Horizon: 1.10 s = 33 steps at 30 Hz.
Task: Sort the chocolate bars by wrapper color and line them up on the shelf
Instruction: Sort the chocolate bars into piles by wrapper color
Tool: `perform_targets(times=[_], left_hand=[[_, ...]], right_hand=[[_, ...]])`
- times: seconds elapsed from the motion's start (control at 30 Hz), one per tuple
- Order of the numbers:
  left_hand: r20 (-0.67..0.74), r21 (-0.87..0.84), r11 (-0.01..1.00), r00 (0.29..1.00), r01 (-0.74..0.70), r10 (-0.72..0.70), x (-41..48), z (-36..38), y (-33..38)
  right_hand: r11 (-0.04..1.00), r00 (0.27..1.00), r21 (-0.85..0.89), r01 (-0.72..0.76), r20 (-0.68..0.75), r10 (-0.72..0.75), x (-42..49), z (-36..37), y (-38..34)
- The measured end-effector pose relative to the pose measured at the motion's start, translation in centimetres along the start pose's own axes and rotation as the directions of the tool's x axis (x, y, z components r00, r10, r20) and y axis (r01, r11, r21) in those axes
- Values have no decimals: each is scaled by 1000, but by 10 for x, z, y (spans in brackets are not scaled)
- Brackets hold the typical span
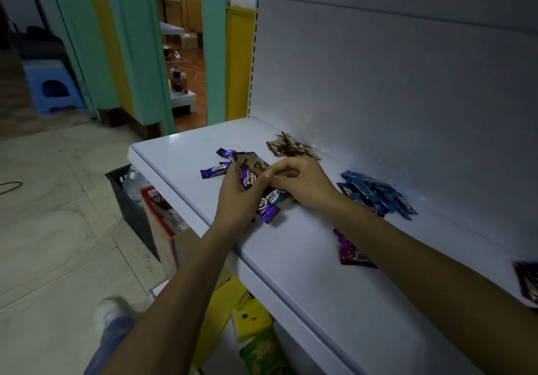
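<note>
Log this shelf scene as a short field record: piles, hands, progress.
surface: white shelf board
back pile: beige-and-brown wrapped bars
right pile: blue wrapped bars
near pile: magenta wrapped bars, partly under the right forearm
unsorted: loose purple wrapped bars
left hand: grips a mixed bundle of bars
right hand: pinches the same bundle
progress: partly sorted, no neat lines yet

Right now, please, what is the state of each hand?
Left hand: grips a bunch of mixed bars.
Right hand: pinches the beige bar of that bunch.
</note>
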State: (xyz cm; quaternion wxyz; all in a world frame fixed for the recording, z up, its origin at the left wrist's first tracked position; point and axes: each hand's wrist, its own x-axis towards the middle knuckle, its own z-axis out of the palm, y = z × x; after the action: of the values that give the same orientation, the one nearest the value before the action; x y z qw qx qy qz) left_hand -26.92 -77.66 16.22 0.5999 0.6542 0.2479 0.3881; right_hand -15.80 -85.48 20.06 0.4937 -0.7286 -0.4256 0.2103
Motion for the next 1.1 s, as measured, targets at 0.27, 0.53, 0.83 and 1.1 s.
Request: perform_targets(times=[0.27,0.53,0.83,1.1], left_hand=[[-50,-14,1000,999,6,-7,1,2,-2],[-67,-19,1000,998,5,-6,2,5,-4],[-93,-51,999,996,-2,-3,8,7,-5],[-116,-99,995,993,14,-25,8,8,-3]], right_hand=[[960,968,244,-141,-172,185,16,-14,0],[966,824,-106,-236,-549,141,94,-48,38],[814,906,-517,-265,-423,26,135,-31,53],[898,924,-426,-112,-378,-64,109,-25,36]])
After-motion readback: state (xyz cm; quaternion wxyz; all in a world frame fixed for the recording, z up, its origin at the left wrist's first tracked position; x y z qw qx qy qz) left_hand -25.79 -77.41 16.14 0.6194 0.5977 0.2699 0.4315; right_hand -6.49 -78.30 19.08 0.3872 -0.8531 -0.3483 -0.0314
